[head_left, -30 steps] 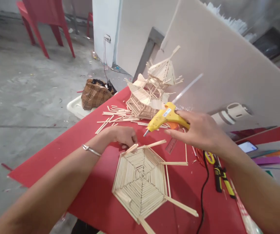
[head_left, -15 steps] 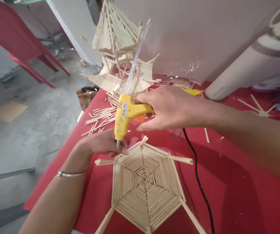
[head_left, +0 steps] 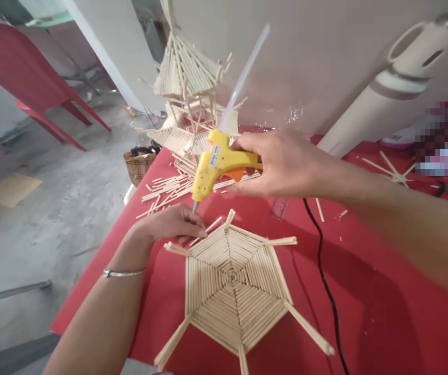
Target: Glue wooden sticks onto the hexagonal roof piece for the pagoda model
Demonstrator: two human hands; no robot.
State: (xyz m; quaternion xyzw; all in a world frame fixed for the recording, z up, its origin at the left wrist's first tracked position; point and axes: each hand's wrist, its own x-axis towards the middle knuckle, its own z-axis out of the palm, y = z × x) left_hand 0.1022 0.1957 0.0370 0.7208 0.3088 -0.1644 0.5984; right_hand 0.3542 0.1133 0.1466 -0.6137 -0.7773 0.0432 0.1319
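My right hand point(head_left: 282, 164) grips a yellow glue gun point(head_left: 212, 161), its nozzle tilted down and a clear glue stick point(head_left: 245, 78) standing out of its back. Just below the nozzle, my left hand point(head_left: 179, 223) pinches a thin wooden stick point(head_left: 212, 225) close to the upper-left edge of a hexagonal panel. That panel point(head_left: 208, 291), made of rings of sticks with longer sticks jutting from its corners, lies on the red table point(head_left: 270, 344). The left fingertips partly hide the pinched stick.
Behind the glue gun stands a tiered stick pagoda point(head_left: 187, 73). Loose sticks point(head_left: 165, 190) lie at its foot. A black cord point(head_left: 325, 281) crosses the table on the right, near a pale tube point(head_left: 364, 114) and a star of sticks point(head_left: 397, 174). A red chair point(head_left: 32, 83) is at left.
The glue gun has moved up and right, away from the panel's edge. A stick now shows in my left hand, apart from the panel's edge. The view has shifted slightly.
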